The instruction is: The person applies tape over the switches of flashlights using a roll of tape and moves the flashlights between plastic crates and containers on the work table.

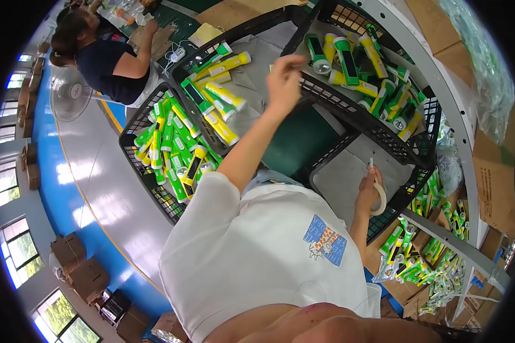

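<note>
My left hand [285, 84] is raised in front of me, its fingers bent and slightly blurred. It appears over the rim of a black plastic crate [349, 108], and nothing can be made out in it. Green and yellow flashlights [345, 59] with dark panels lie in that crate. Lower on the right, my right hand [367, 193] is closed on a roll of whitish tape [379, 201], and a short white strip stands up from its fingers. Under that hand is another black crate [357, 166] lined with grey sheet.
To the left, a lined crate and a full crate [171, 211] hold several flashlights [171, 134]. More flashlights [409, 251] fill cardboard boxes at the right, behind a metal rail [458, 243]. A co-worker [117, 68] sits at the upper left near a fan [70, 94].
</note>
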The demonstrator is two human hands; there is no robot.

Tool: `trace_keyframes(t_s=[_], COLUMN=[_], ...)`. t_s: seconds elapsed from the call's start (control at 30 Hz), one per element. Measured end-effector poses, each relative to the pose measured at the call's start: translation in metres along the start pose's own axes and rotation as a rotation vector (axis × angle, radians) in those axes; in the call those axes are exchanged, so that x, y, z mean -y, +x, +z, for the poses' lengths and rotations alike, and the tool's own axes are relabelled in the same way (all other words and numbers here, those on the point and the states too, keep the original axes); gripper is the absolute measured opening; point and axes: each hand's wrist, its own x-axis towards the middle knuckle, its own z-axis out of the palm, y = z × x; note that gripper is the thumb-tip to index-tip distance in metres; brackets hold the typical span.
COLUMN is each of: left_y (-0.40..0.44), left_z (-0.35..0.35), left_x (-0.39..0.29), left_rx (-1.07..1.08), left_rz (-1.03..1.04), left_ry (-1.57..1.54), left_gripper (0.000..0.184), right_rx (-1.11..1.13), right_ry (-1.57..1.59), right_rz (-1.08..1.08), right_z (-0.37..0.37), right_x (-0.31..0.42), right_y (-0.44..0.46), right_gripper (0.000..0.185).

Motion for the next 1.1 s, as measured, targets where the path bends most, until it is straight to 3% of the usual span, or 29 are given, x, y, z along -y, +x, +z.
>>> trace_keyframes(t_s=[0.03,0.07,0.1,0.17,0.23,0.27,0.33,0.37,0.43,0.47,0.53,0.57,0.6,0.63,0.7,0.73,0.8,0.93,0.97,1.0,1.07,1.1], left_y=[-0.002,-0.005,-0.004,0.003,-0.005,0.01,0.024,0.026,0.032,0.022,0.003,-0.015,-0.034,-0.056,-0.086,-0.097,-0.119,-0.146,-0.149,-0.148,-0.149,-0.151], left_z=[-0.037,-0.079,-0.121,-0.196,-0.252,-0.251,-0.224,-0.224,-0.21,-0.23,-0.158,-0.133,-0.123,-0.1,-0.057,-0.043,-0.02,0.003,0.003,0.007,0.013,0.014], left_x=[0.017,0.031,0.044,0.082,0.112,0.101,0.068,0.068,0.038,0.064,-0.008,-0.02,-0.015,-0.026,-0.049,-0.054,-0.059,-0.06,-0.056,-0.06,-0.073,-0.072], left_rx=[-0.07,-0.115,-0.077,0.313,0.72,0.921,1.194,1.148,1.128,0.971,0.624,0.568,0.521,0.502,0.486,0.427,0.387,0.337,0.419,0.497,0.557,0.577], left_rz=[0.161,0.146,0.004,-0.124,0.068,-0.09,-0.122,-0.071,-0.324,-0.119,-0.72,-0.779,-1.008,-0.977,-1.016,-1.155,-1.205,-1.031,-0.878,-0.723,-0.765,-0.737], left_ry=[0.142,0.414,0.713,1.311,1.758,1.73,1.903,1.957,1.643,1.331,0.653,0.327,-0.004,-0.214,-0.087,-0.237,-0.464,-0.312,-0.168,-0.028,-0.062,-0.053], left_gripper=[0.02,0.018,0.019,0.028,0.04,0.044,0.047,0.05,0.05,0.046,0.033,0.028,0.027,0.034,0.05,0.052,0.047,0.043,0.042,0.04,0.042,0.045], right_rx=[-0.041,-0.062,-0.085,-0.063,0.041,0.106,0.205,0.221,0.323,0.371,0.415,0.436,0.47,0.503,0.505,0.518,0.518,0.538,0.555,0.585,0.584,0.573], right_ry=[-0.032,0.01,0.025,0.017,-0.014,-0.099,-0.173,-0.204,-0.202,-0.161,-0.104,-0.084,-0.029,0.024,0.06,0.081,0.097,-0.037,-0.11,-0.028,0.109,0.09], right_rz=[0.013,0.066,0.099,0.151,0.201,0.236,0.17,0.142,0.137,0.111,0.098,0.114,0.106,0.094,0.0,-0.108,-0.145,-0.291,-0.362,-0.3,-0.096,-0.122], right_z=[-0.007,-0.008,-0.007,-0.008,0.008,0.013,0.032,0.041,0.049,0.052,0.064,0.07,0.077,0.084,0.093,0.095,0.09,0.071,0.067,0.067,0.065,0.064], right_x=[-0.004,-0.002,-0.006,-0.027,-0.019,-0.016,-0.003,0.002,0.002,-0.002,0.006,0.01,0.012,0.016,0.037,0.042,0.046,0.044,0.043,0.045,0.055,0.054], right_y=[-0.006,-0.013,-0.016,-0.02,-0.025,-0.024,-0.024,-0.024,-0.021,-0.021,-0.023,-0.023,-0.023,-0.022,-0.025,-0.024,-0.022,-0.017,-0.016,-0.019,-0.027,-0.027], right_gripper=[0.027,0.026,0.026,0.024,0.023,0.024,0.024,0.024,0.023,0.023,0.022,0.021,0.02,0.019,0.019,0.019,0.02,0.016,0.014,0.011,0.012,0.012])
